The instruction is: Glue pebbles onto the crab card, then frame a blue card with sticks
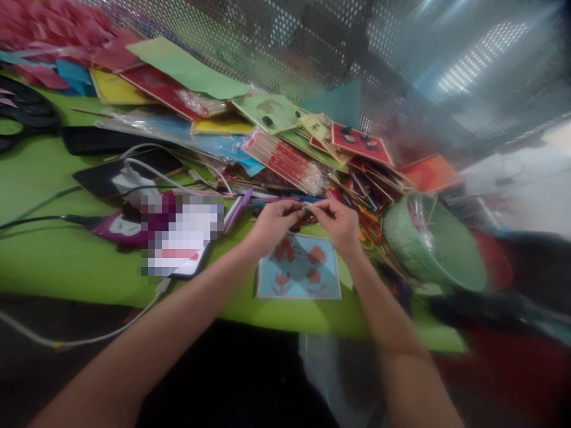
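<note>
My left hand [275,224] and my right hand [338,223] meet above the far edge of a light-blue card [300,284]. Both are closed in a pinch, fingertips almost touching. Between them is a small, dark and pale thing [306,208], too small and blurred to name. The card lies flat on the green tabletop [241,306] below my hands. It has a pale border and red-orange flower-like and insect-like shapes. Orange-handled scissors [369,224] lie just right of my right hand.
A phone [185,238] with a charging cable rests beside a purple power strip [120,230] at left. Behind are coloured cards [267,112] and a plastic-wrapped bundle of sticks [285,159]. A green basin [461,252] stands at right, near the perforated metal screen [312,47].
</note>
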`<state>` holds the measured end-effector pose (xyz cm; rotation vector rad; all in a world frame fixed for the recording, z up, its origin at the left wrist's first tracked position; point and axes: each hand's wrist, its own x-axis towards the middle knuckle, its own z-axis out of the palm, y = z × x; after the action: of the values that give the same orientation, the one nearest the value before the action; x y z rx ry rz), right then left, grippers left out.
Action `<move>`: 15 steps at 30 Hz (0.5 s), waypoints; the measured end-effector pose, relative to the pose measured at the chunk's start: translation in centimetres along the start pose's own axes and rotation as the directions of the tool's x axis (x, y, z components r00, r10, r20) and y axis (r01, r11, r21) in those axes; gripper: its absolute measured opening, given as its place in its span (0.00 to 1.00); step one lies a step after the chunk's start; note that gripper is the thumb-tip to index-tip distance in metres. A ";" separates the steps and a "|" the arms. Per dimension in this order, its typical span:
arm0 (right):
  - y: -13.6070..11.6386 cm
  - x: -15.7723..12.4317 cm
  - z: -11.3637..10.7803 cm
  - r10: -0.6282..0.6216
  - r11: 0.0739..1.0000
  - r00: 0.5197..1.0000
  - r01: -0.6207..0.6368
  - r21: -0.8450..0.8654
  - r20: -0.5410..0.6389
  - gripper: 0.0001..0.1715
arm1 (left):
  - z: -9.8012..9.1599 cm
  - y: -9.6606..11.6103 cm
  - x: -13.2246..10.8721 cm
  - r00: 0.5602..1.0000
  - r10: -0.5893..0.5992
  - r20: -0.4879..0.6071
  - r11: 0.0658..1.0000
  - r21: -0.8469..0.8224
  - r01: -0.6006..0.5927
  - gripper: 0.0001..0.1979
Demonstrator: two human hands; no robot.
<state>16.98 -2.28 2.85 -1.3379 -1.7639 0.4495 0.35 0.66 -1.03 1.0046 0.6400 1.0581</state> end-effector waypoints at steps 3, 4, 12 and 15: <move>0.2 0.0 -0.2 -0.118 0.982 0.993 0.121 -0.145 0.025 0.07 | -0.1 -0.3 0.1 1.000 -0.011 -0.022 1.000 -0.006 0.011 0.18; 0.3 0.0 -0.2 -0.172 0.960 0.984 0.175 -0.217 0.033 0.06 | -0.2 -0.4 0.1 1.000 -0.001 -0.027 1.000 0.008 0.001 0.18; 0.9 -0.3 0.4 -0.395 0.799 0.916 0.383 -0.463 0.076 0.10 | -0.1 -0.2 -0.4 0.995 0.089 -0.034 0.985 0.149 -0.083 0.15; 0.8 -0.4 0.5 -0.314 0.855 0.948 0.305 -0.418 0.051 0.09 | -0.1 -0.4 -0.3 0.995 0.095 -0.018 0.984 0.152 -0.092 0.13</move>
<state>17.13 -2.20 1.83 -1.2964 -2.0926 -0.1379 0.31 0.38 -1.41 1.1639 0.7079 1.1188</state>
